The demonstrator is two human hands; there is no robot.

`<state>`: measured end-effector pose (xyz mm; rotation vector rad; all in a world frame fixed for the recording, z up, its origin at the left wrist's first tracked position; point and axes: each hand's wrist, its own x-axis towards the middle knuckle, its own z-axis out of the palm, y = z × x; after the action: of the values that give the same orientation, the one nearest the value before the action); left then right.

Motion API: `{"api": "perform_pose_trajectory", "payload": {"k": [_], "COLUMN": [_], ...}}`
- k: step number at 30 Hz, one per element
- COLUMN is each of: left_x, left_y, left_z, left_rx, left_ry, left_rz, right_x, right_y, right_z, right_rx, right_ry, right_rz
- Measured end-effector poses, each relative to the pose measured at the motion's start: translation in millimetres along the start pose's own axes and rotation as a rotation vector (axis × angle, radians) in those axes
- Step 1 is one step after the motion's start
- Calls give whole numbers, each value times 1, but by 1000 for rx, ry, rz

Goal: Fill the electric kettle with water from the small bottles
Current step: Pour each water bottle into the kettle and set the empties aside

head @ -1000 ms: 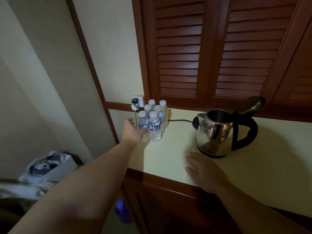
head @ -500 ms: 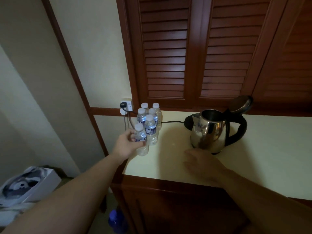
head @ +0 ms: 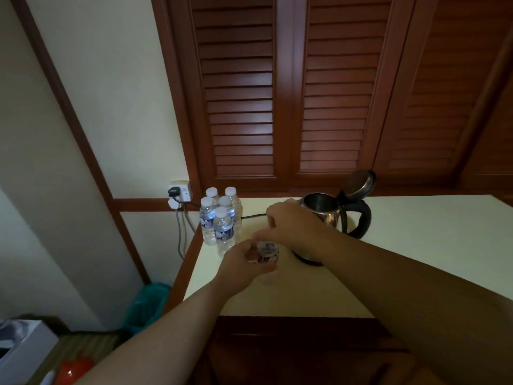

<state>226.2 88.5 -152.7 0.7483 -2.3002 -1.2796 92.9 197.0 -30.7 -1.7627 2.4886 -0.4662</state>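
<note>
while bottle [head: 267,252] is gripped upright by left hand [head: 242,266] over surface [head: 402,262], cap is pinched by right hand [head: 294,227]; bottle best kept steady during twist; open kettle [head: 323,211] just behind.

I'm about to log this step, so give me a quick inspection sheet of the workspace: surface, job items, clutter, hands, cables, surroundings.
Surface: pale countertop on a wooden cabinet.
Job's things: steel kettle with its lid tipped open; five capped bottles clustered at the back left corner; one small bottle held in front of them.
Clutter: nothing seen on the counter.
Hands: left hand grips the held bottle's body; right hand pinches at its top, cap hidden.
Cables: black cord runs from behind the bottles toward the kettle; plugs in the wall socket.
Surroundings: louvred wooden doors behind; teal bin on the floor at left.
</note>
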Motion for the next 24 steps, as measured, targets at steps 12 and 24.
{"api": "perform_pose_trajectory", "payload": {"k": [12, 24], "left_x": [12, 16], "left_y": [-13, -17], "left_z": [-2, -5], "left_rx": [45, 35], "left_ry": [-52, -84], "left_rz": [26, 49], "right_x": [19, 25], "right_y": [-4, 16], "right_z": [-31, -45], "right_rx": [-121, 8], "right_ry": [-379, -273], "right_rz": [-156, -156]}}
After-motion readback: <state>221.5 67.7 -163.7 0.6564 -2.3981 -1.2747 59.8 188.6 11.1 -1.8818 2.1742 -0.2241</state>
